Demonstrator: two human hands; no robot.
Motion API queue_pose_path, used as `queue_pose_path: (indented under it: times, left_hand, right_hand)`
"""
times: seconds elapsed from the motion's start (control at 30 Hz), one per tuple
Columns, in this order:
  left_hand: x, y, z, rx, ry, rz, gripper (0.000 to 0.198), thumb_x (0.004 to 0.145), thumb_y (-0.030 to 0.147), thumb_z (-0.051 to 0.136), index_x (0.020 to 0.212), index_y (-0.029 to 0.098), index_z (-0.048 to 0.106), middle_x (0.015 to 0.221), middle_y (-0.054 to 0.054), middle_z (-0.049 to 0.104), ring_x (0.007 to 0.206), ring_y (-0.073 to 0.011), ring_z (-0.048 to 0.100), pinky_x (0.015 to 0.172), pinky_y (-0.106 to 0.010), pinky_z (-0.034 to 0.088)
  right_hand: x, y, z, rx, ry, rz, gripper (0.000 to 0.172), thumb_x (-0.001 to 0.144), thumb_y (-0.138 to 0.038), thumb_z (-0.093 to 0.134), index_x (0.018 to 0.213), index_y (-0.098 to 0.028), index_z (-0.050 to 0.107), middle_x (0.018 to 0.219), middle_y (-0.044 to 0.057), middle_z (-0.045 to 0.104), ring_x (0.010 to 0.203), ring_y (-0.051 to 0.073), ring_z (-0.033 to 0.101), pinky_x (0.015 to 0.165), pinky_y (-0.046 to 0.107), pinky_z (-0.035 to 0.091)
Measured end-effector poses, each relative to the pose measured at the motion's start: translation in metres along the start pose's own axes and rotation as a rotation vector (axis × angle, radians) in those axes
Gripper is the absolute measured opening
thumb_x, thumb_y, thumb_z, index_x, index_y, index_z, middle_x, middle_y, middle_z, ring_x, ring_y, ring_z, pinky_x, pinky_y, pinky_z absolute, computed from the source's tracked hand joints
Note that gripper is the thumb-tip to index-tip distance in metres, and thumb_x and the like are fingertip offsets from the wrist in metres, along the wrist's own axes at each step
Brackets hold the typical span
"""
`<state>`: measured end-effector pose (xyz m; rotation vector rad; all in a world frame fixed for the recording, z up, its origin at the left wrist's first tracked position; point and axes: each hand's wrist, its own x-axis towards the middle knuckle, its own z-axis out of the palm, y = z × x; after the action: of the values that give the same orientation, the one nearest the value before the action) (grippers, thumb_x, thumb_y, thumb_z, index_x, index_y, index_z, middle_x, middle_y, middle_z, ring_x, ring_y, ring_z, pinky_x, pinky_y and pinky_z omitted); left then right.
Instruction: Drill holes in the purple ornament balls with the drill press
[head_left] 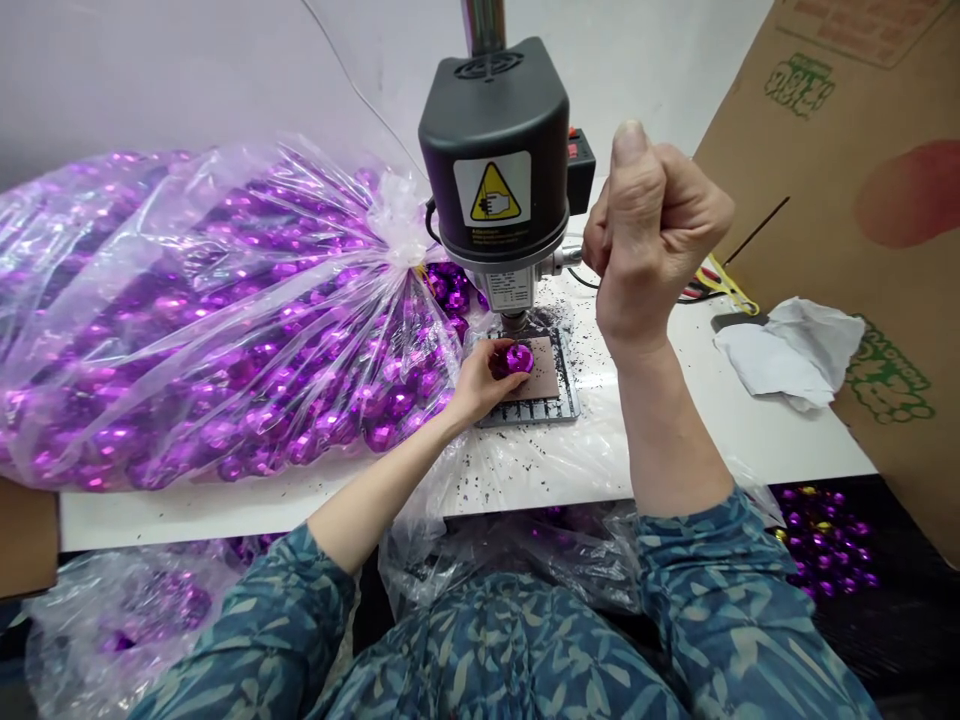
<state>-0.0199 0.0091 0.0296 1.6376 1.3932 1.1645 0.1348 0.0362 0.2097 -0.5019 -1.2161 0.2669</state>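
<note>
A small black bench drill (495,160) stands on the white table (675,420). My left hand (484,375) pinches a shiny purple ball (517,358) and holds it on the drill's base plate (559,395), right under the spindle. My right hand (649,235) is closed in a fist around the drill's feed lever at the machine's right side; the lever itself is mostly hidden by the fingers. Dark swarf lies scattered around the base plate.
A large clear plastic bag (187,320) full of purple balls lies on the table to the left. A cardboard box (862,200) stands at the right, with crumpled white paper (787,350) beside it. More purple balls (825,540) sit below the table edge at right.
</note>
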Motion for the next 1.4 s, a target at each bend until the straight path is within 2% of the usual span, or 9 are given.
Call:
queue_pose_path:
  times: [0.13, 0.33, 0.47, 0.6, 0.77, 0.9, 1.1, 1.27, 1.4]
  left_hand:
    - [-0.002, -0.003, 0.010, 0.043, 0.050, 0.071, 0.052, 0.075, 0.030, 0.090, 0.121, 0.019, 0.069, 0.117, -0.012, 0.073, 0.108, -0.0271, 0.071, 0.094, -0.044, 0.059]
    - [-0.006, -0.002, 0.011, -0.012, 0.041, 0.035, 0.054, 0.076, 0.032, 0.090, 0.123, 0.020, 0.066, 0.111, -0.010, 0.076, 0.104, -0.0263, 0.073, 0.092, -0.043, 0.060]
    - [-0.007, -0.002, 0.012, -0.018, 0.048, 0.023, 0.053, 0.076, 0.031, 0.091, 0.121, 0.020, 0.065, 0.111, -0.009, 0.076, 0.099, -0.0242, 0.074, 0.088, -0.041, 0.061]
    - [-0.006, -0.005, 0.013, -0.020, 0.048, 0.011, 0.056, 0.075, 0.033, 0.092, 0.122, 0.019, 0.064, 0.111, -0.010, 0.075, 0.100, -0.0249, 0.073, 0.089, -0.042, 0.061]
    - [-0.006, -0.007, 0.013, -0.056, 0.046, 0.015, 0.056, 0.075, 0.034, 0.092, 0.121, 0.019, 0.064, 0.111, -0.010, 0.075, 0.099, -0.0242, 0.073, 0.088, -0.040, 0.061]
    - [-0.007, -0.003, 0.013, -0.059, 0.046, 0.001, 0.055, 0.075, 0.031, 0.092, 0.121, 0.018, 0.064, 0.110, -0.010, 0.075, 0.097, -0.0238, 0.073, 0.088, -0.040, 0.061]
    - [-0.008, -0.001, 0.012, -0.058, 0.053, -0.010, 0.057, 0.074, 0.033, 0.093, 0.121, 0.018, 0.065, 0.112, -0.010, 0.076, 0.099, -0.0247, 0.073, 0.089, -0.041, 0.060]
    - [-0.008, -0.002, 0.014, -0.084, 0.056, -0.027, 0.055, 0.074, 0.029, 0.092, 0.121, 0.018, 0.066, 0.112, -0.010, 0.076, 0.100, -0.0245, 0.074, 0.089, -0.039, 0.060]
    - [-0.006, 0.000, 0.014, -0.095, 0.056, -0.034, 0.054, 0.074, 0.028, 0.092, 0.120, 0.017, 0.066, 0.111, -0.010, 0.076, 0.100, -0.0246, 0.073, 0.088, -0.038, 0.059]
  right_hand:
    - [-0.001, 0.000, -0.001, 0.029, -0.005, -0.005, 0.063, 0.091, -0.074, 0.049, 0.056, -0.025, 0.031, 0.045, -0.005, 0.032, 0.042, 0.009, 0.024, 0.047, 0.035, 0.028]
    - [-0.006, 0.001, -0.004, -0.041, 0.015, 0.015, 0.068, 0.091, -0.078, 0.048, 0.055, -0.023, 0.030, 0.048, -0.006, 0.028, 0.043, 0.006, 0.023, 0.048, 0.031, 0.027]
    - [-0.017, 0.007, -0.009, 0.011, 0.053, -0.043, 0.067, 0.097, -0.064, 0.056, 0.054, -0.022, 0.027, 0.047, -0.006, 0.024, 0.041, 0.005, 0.023, 0.048, 0.032, 0.018]
    - [-0.028, 0.016, -0.012, 0.085, 0.085, -0.072, 0.067, 0.097, -0.054, 0.060, 0.055, -0.022, 0.020, 0.044, -0.006, 0.021, 0.039, 0.007, 0.018, 0.046, 0.035, 0.012]
    - [-0.039, 0.028, -0.014, 0.143, 0.144, -0.165, 0.065, 0.097, -0.045, 0.061, 0.055, -0.020, 0.018, 0.043, -0.006, 0.020, 0.037, 0.006, 0.016, 0.044, 0.033, 0.012]
    - [-0.049, 0.037, -0.021, 0.142, 0.089, -0.249, 0.061, 0.097, -0.036, 0.058, 0.056, -0.020, 0.017, 0.043, -0.007, 0.021, 0.037, 0.006, 0.016, 0.042, 0.031, 0.013]
    - [-0.054, 0.041, -0.028, 0.130, 0.052, -0.297, 0.058, 0.097, -0.026, 0.057, 0.057, -0.019, 0.016, 0.045, -0.007, 0.021, 0.037, 0.005, 0.018, 0.040, 0.028, 0.018]
    - [-0.055, 0.045, -0.029, 0.117, 0.052, -0.363, 0.054, 0.096, -0.025, 0.056, 0.058, -0.021, 0.017, 0.044, -0.007, 0.023, 0.036, 0.006, 0.020, 0.037, 0.028, 0.021]
    - [-0.059, 0.047, -0.032, 0.140, 0.029, -0.400, 0.060, 0.094, -0.026, 0.060, 0.055, -0.020, 0.015, 0.040, -0.008, 0.019, 0.033, 0.006, 0.020, 0.034, 0.027, 0.023]
